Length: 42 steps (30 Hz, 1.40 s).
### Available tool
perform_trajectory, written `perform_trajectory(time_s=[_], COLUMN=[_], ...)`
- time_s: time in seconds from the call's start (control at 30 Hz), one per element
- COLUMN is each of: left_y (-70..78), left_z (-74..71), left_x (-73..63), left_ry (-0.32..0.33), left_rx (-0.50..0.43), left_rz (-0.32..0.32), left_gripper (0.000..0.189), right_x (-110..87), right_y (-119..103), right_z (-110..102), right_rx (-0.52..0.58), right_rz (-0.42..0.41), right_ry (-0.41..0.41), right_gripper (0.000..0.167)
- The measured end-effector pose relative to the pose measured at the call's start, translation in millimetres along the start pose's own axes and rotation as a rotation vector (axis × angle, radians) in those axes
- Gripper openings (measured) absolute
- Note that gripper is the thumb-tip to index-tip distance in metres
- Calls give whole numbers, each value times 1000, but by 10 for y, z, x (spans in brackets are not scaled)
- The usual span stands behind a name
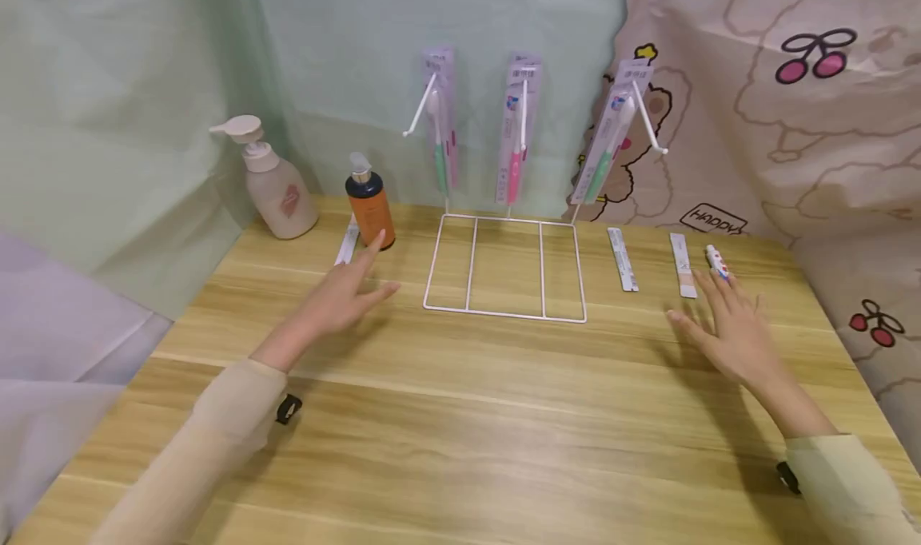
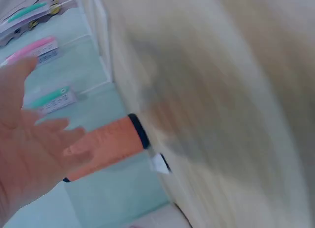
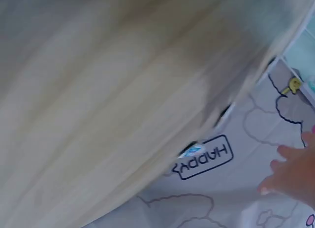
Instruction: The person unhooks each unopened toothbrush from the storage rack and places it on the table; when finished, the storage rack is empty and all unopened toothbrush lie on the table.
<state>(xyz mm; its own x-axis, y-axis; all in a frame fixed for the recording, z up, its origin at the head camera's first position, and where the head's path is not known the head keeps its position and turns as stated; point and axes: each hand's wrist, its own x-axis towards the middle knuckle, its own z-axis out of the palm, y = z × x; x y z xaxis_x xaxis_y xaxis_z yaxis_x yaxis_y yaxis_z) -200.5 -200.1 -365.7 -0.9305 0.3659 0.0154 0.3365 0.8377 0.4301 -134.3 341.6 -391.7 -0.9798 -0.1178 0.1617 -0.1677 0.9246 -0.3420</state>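
My left hand (image 1: 333,299) reaches over the left part of the table with fingers extended and holds nothing. Its index fingertip overlaps the lower part of an orange pump bottle (image 1: 371,213) with a dark top; in the left wrist view the fingers also overlap the orange bottle (image 2: 110,144). A slim white packet (image 1: 348,243) lies beside that bottle, partly hidden. Over on the right, my right hand (image 1: 741,337) hovers with spread fingers, also holding nothing. Its fingertips are close to a small white tube (image 1: 717,262) and a slim sachet (image 1: 683,265).
A white wire rack (image 1: 505,314) stands mid-table, with packaged toothbrushes (image 1: 515,141) hanging from its hooks. Another slim sachet (image 1: 622,259) lies right of the rack. At the back left stands a pale pump bottle (image 1: 282,197). Cloth curtains (image 1: 345,57) rise behind the wooden table (image 1: 460,417).
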Motion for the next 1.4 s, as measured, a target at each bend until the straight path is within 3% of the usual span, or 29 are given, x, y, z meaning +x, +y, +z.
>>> perform_trajectory(time_s=[0.1, 0.23, 0.47, 0.7, 0.87, 1.1, 1.3, 1.4], left_y=[31, 99, 213, 358, 435, 477, 527, 538], left_z=[46, 137, 231, 318, 370, 345, 362, 368], left_x=[109, 267, 460, 501, 510, 526, 545, 538], left_ry=[-130, -287, -395, -522, -505, -484, -456, -454], left_rx=[-45, -10, 96, 182, 167, 148, 179, 188], left_rz=[30, 10, -68, -146, -171, -184, -212, -220], left_gripper=[83, 88, 94, 89, 86, 78, 77, 77], right_x=[57, 174, 415, 628, 753, 964, 1242, 1401], right_y=[-76, -211, -521, -781, -950, -1253, -1620, -1835], right_z=[-7, -13, 84, 136, 141, 196, 305, 395], right_rx=[65, 157, 205, 241, 286, 352, 457, 522], right_rz=[-56, -108, -152, -180, -207, -232, -286, -271], right_ry=[44, 79, 68, 82, 83, 10, 45, 56], right_gripper=[78, 75, 66, 60, 58, 56, 44, 42])
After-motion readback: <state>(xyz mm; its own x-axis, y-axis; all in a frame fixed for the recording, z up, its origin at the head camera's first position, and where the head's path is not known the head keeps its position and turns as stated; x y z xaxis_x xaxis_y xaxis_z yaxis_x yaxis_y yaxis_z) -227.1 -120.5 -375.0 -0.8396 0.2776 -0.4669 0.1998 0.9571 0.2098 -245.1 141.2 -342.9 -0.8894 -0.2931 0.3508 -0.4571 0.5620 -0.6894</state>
